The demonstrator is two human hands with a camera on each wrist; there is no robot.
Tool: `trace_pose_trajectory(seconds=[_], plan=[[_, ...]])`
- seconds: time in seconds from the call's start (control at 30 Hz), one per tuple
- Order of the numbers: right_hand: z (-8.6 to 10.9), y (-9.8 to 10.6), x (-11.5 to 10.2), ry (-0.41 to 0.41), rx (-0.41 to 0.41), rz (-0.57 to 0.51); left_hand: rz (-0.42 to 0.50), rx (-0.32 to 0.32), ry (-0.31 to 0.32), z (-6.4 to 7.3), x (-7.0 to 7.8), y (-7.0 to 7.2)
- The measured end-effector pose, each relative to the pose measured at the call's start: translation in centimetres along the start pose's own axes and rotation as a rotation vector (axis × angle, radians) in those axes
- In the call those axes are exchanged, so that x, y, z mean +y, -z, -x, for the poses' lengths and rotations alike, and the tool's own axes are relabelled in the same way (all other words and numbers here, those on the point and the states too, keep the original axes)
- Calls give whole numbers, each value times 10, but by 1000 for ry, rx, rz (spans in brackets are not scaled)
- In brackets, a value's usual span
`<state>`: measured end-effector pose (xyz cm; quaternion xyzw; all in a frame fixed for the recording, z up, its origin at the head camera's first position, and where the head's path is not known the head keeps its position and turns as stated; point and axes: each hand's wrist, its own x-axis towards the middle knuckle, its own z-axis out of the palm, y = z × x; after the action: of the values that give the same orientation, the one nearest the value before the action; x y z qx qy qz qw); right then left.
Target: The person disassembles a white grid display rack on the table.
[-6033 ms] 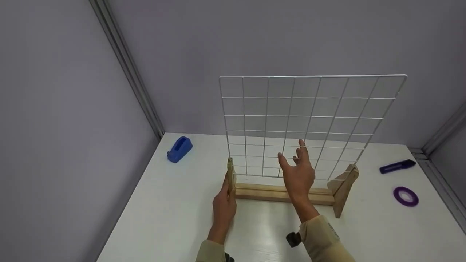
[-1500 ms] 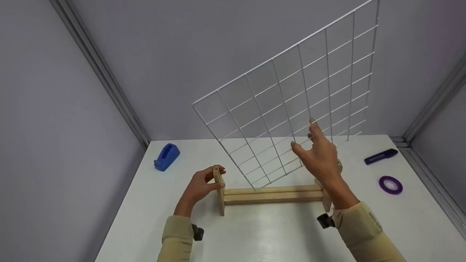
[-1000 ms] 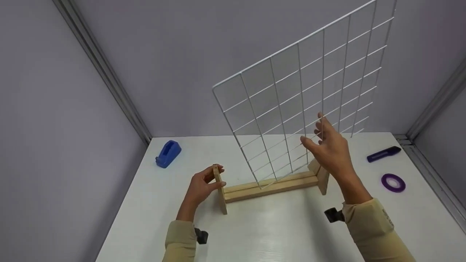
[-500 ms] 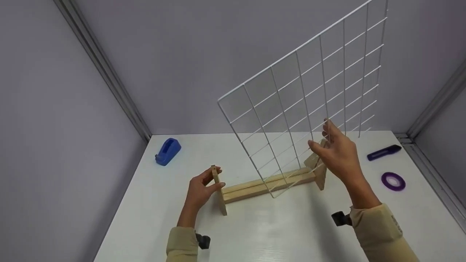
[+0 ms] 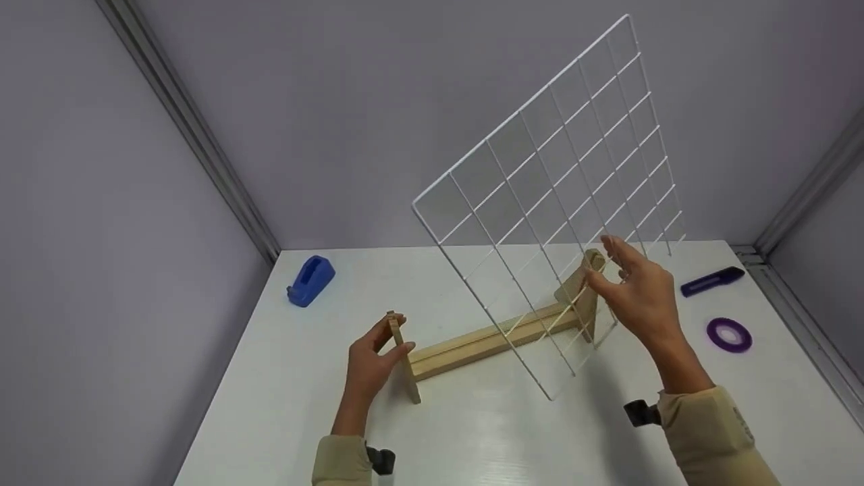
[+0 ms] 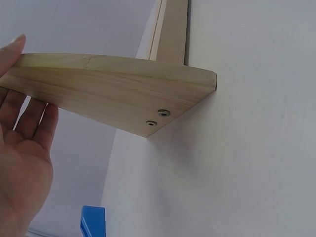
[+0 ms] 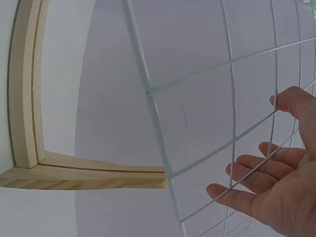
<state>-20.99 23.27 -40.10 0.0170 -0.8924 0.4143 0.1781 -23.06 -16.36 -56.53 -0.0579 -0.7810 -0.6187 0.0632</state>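
Observation:
In the head view, my left hand (image 5: pixel 368 368) pinches the left end board (image 5: pixel 403 364) of a wooden stand whose grooved crossbar (image 5: pixel 472 349) lies on the table. The left wrist view shows that board (image 6: pixel 103 89) between thumb and fingers, with two screws (image 6: pixel 164 113) in its outer face. My right hand (image 5: pixel 644 297) holds a white wire grid panel (image 5: pixel 520 111), tilted with one corner down in front of the stand. Seen from the right wrist, the thumb and fingers of this hand (image 7: pixel 286 192) hook around the wires, and the panel's thick edge wire (image 7: pixel 153 113) stands apart from the stand's end board (image 7: pixel 98 177).
A blue tape dispenser (image 5: pixel 311 280) sits at the table's back left. On the right lie a dark purple cutter-like tool (image 5: pixel 712 281) and a purple ring (image 5: pixel 729 335). Grey walls enclose the white table (image 5: pixel 472 439) at the back and sides.
Six seconds ago the grid panel stood upright between the end boards. It is now out and tilted, its lower corner swung towards the front. The stand's right end has turned towards the back.

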Motion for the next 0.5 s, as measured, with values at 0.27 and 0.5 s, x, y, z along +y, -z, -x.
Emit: trace_pose_trajectory(seconds=[0.27,0.5], plan=[[8,-4,15,22,-4,58,-8,84,15,13,-1,-1],[15,-9,26,41,16,101,-12,135,-4,15,-1,-3]])
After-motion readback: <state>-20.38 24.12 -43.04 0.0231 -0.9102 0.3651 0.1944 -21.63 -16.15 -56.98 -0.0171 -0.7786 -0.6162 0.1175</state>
